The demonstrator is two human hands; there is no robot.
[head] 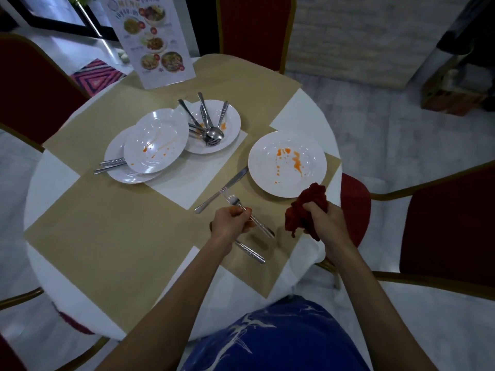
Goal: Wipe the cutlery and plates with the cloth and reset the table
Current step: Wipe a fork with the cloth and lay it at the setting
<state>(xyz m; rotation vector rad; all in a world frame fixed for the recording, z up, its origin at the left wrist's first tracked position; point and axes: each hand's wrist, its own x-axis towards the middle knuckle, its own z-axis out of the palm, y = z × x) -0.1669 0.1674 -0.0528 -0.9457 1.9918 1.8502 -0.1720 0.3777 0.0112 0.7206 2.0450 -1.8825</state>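
Note:
My left hand point(231, 222) grips a fork point(233, 200) by the middle of its handle, tines pointing away from me, just above the table. My right hand point(325, 218) holds a crumpled red cloth point(305, 210) to the right of the fork. A knife point(222, 189) lies diagonally on the mat behind the fork. Another utensil handle point(250, 253) lies under my left wrist. A white plate point(286, 163) smeared with orange sauce sits at the right. Two stacked dirty plates point(155, 141) rest at the left, and a further plate point(230, 121) holds several forks and spoons point(209, 127).
The round table point(53, 183) has a white cloth and tan paper mats. A standing menu card point(152, 38) is at the far edge. Red chairs point(251, 25) surround the table, one point(450, 226) close at the right. Two utensil handles point(111, 165) stick out from under the left plates.

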